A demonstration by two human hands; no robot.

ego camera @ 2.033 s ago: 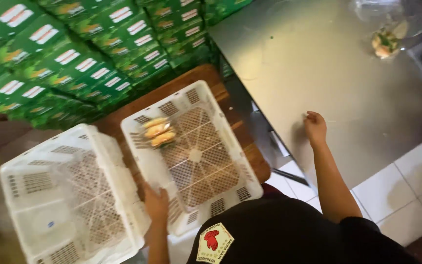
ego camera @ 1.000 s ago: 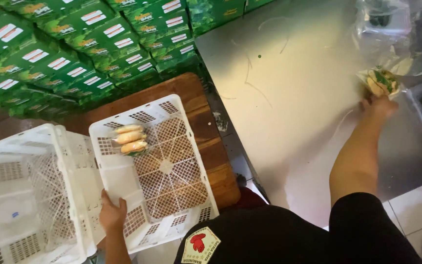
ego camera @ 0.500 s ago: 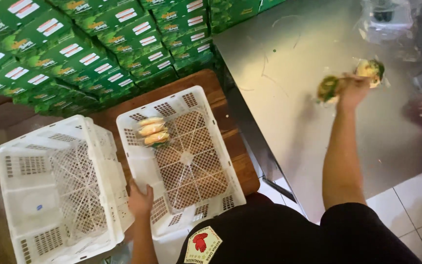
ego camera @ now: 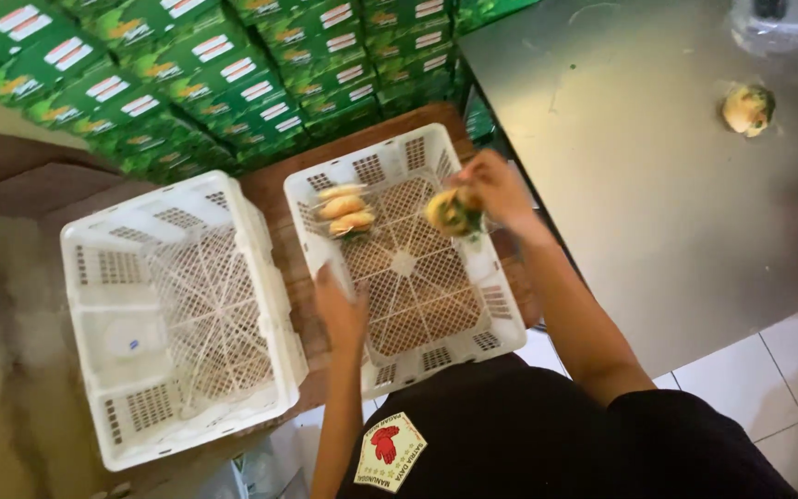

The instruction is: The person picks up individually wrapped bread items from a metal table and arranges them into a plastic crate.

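Observation:
My right hand (ego camera: pixel 496 188) grips a wrapped sandwich (ego camera: pixel 453 212) with green leaves, holding it over the far right part of a white lattice crate (ego camera: pixel 473 268). Three wrapped sandwiches (ego camera: pixel 344 210) lie side by side in that crate's far left corner. My left hand (ego camera: pixel 341 310) rests on the crate's left rim, fingers around the edge. The crate sits on a brown wooden surface (ego camera: pixel 270 199). Another wrapped sandwich (ego camera: pixel 747 108) lies on the grey metal table (ego camera: pixel 658 185) at the right.
A second white crate (ego camera: pixel 177 314) stands to the left, touching the first, with nothing visible inside. Stacked green cartons (ego camera: pixel 187 83) fill the far side. A clear plastic bag (ego camera: pixel 778 28) lies at the table's far right. White floor tiles (ego camera: pixel 768 388) show below the table.
My right hand picked a sandwich off the metal table and carried it left over the crate. One sandwich stays on the table. My left hand kept its hold on the crate rim.

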